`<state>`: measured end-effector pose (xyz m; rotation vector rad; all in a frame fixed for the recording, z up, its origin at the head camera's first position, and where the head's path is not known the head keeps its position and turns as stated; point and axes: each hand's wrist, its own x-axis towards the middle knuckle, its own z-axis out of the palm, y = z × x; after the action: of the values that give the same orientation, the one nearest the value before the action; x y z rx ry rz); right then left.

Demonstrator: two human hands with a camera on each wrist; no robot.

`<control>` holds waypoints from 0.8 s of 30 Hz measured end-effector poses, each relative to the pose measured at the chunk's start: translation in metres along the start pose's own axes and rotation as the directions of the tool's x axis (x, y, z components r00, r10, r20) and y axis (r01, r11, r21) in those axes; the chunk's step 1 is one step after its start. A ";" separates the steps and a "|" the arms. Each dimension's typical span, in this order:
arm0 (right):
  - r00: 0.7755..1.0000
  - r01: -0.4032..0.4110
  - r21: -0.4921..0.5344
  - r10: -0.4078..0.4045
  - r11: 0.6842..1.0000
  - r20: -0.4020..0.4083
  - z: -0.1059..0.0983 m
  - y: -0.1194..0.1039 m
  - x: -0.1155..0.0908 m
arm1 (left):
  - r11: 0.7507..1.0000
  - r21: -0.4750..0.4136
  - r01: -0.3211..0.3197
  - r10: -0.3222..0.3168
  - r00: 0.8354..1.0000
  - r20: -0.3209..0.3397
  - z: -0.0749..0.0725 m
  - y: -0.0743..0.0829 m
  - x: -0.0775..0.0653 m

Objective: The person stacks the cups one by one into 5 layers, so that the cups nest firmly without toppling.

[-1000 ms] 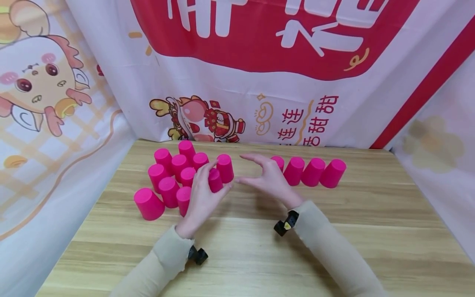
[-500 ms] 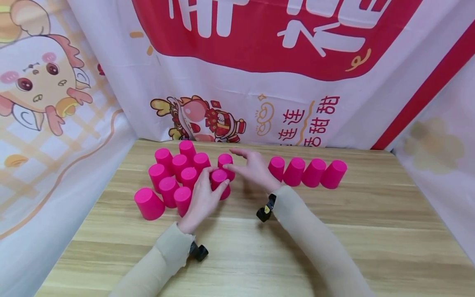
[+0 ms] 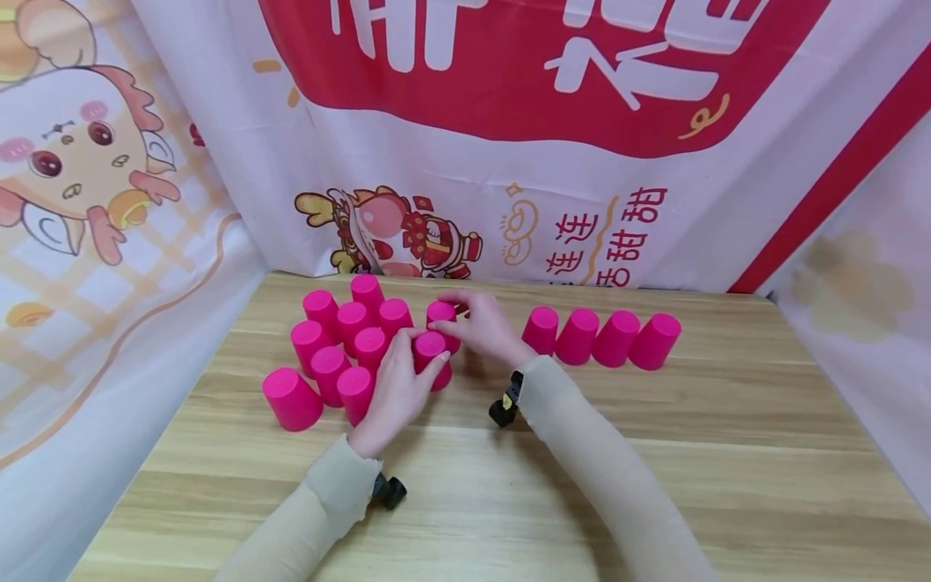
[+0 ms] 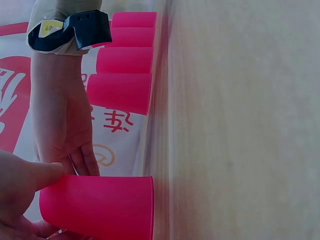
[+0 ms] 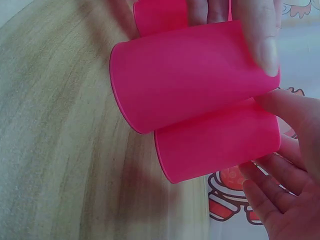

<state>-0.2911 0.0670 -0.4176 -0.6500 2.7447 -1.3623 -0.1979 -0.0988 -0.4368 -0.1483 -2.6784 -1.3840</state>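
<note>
At the right side of a group of upside-down pink cups, my left hand (image 3: 396,392) holds a pink cup (image 3: 431,347) between thumb and fingers. The left wrist view shows the thumb lying along the side of this cup (image 4: 100,205). Just behind it, my right hand (image 3: 489,327) grips another pink cup (image 3: 440,310) near its top. In the right wrist view the two cups lie side by side, the left hand's cup (image 5: 190,77) overlapping the right hand's cup (image 5: 220,140). The right thumb and fingers straddle that second cup.
Several upside-down pink cups cluster on the left, one cup (image 3: 292,399) standing at their front corner. To the right, a row of several more begins with a cup (image 3: 541,329). All stand on a wooden table (image 3: 465,493) before a printed curtain (image 3: 451,162).
My right hand has come left from beside the row and closed around the rear cup. My left hand's cup has shifted slightly right and toward me.
</note>
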 end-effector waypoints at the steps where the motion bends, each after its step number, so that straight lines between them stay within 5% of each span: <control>1: 1.000 -0.005 -0.005 0.006 1.000 0.002 -0.001 -0.001 0.000 | 1.000 0.004 0.003 -0.003 1.000 0.005 0.000 0.000 0.000; 10: 1.000 -0.006 -0.034 0.006 0.999 -0.012 -0.020 -0.004 -0.005 | 1.000 0.015 0.004 -0.004 1.000 0.009 0.001 -0.001 0.001; 24: 0.996 0.067 -0.186 -0.076 0.980 -0.041 -0.080 -0.003 -0.019 | 0.998 0.044 0.039 -0.039 0.999 0.009 0.001 -0.001 0.003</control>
<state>-0.2884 0.1336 -0.3689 -0.7408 2.9385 -1.1581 -0.2009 -0.0983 -0.4377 -0.0991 -2.7315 -1.3370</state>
